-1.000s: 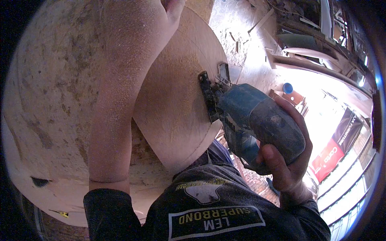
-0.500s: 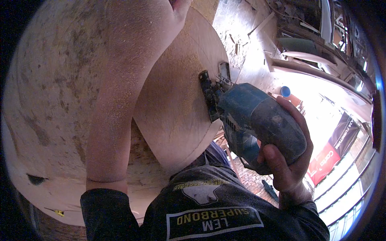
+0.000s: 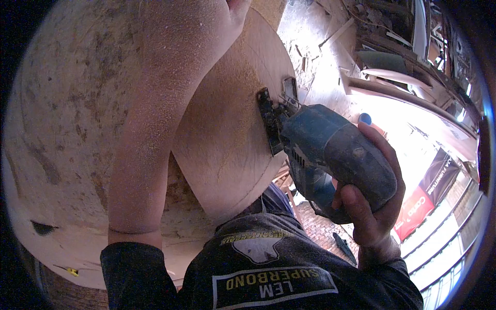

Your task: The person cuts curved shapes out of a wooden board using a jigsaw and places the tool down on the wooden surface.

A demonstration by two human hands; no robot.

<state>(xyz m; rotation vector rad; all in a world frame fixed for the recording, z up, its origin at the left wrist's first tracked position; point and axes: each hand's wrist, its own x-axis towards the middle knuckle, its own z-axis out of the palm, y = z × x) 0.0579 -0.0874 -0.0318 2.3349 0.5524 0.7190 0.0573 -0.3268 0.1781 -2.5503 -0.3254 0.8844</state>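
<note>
My right hand (image 3: pixel 369 217) is wrapped around the handle of a blue and dark grey jigsaw (image 3: pixel 336 147). The jigsaw's metal base plate (image 3: pixel 269 121) rests at the curved right edge of a thin wooden panel (image 3: pixel 222 139). A drawn pencil line curves along the panel near that edge, and sawdust is scattered over its surface. My left forearm, dusted with sawdust, reaches across the panel. Of my left hand (image 3: pixel 235 13) only the wrist side shows at the top of the view; its fingers are out of frame.
Under the panel lies a larger stained wooden board (image 3: pixel 67 129). Wood scraps and offcuts (image 3: pixel 392 77) are piled at the upper right. A blue round object (image 3: pixel 365 118), a red banner (image 3: pixel 415 213) and a brick floor (image 3: pixel 323 222) lie to the right.
The jigsaw and my right hand have shifted very slightly to the right. My left forearm stays across the panel almost unmoved.
</note>
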